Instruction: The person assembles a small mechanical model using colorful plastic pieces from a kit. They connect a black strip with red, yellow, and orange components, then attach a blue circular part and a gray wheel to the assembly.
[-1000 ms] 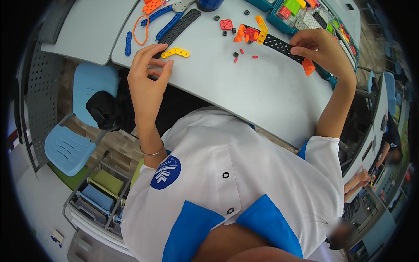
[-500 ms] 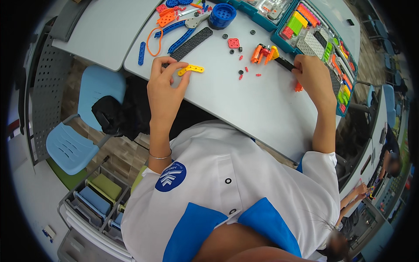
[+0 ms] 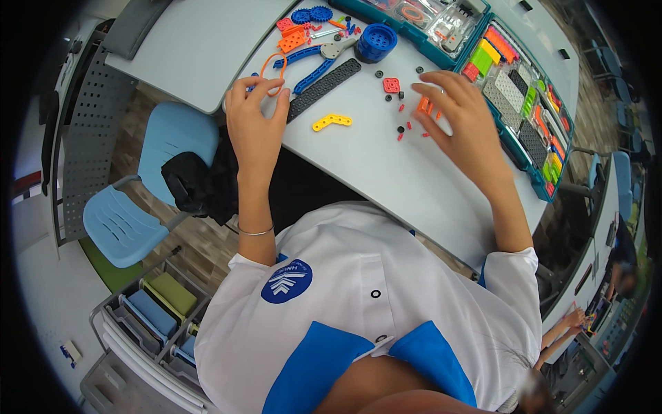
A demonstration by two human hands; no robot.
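The left hand [image 3: 255, 124] is half-curled by the orange band [image 3: 284, 64] at eleven o'clock; the right hand [image 3: 465, 124], wide, perhaps positions the orange piece [image 3: 423, 104] toward two, needing careful pinching, though contact is unclear.

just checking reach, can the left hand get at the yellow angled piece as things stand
Probably yes: the left hand is close by, nothing covers the yellow angled piece, and only the near end of the dark strip seems to lie between them.

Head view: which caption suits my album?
Bent yellow plastic strip on a white table, between left hand and right hand.
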